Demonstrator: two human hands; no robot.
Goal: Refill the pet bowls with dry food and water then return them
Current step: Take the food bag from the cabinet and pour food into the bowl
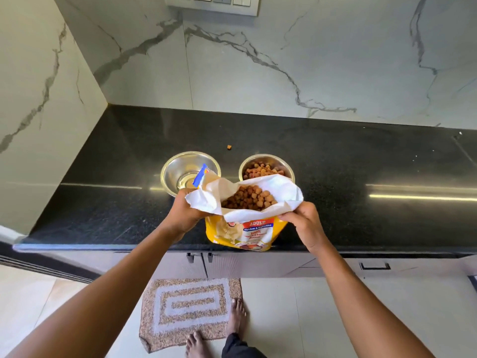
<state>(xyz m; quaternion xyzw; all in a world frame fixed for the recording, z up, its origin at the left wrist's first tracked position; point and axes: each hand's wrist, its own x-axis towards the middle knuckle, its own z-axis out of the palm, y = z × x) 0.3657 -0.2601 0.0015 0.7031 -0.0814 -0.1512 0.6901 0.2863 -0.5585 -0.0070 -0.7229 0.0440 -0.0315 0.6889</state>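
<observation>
A yellow pet food bag [247, 235] stands upright at the front edge of the black counter [361, 161], its white-lined mouth open and brown kibble showing inside. My left hand [187, 214] grips the left flap of the mouth. My right hand [305, 223] pinches the right flap. Behind the bag stand two steel bowls: the left bowl [180, 169] holds no food, and the right bowl [268, 166] holds brown kibble. The bag hides the near rims of both bowls.
One loose kibble piece [229, 147] lies on the counter behind the bowls. Marble walls close off the back and left. Cabinet doors [374, 266] sit below the counter. A patterned mat [191, 308] lies on the floor by my bare feet.
</observation>
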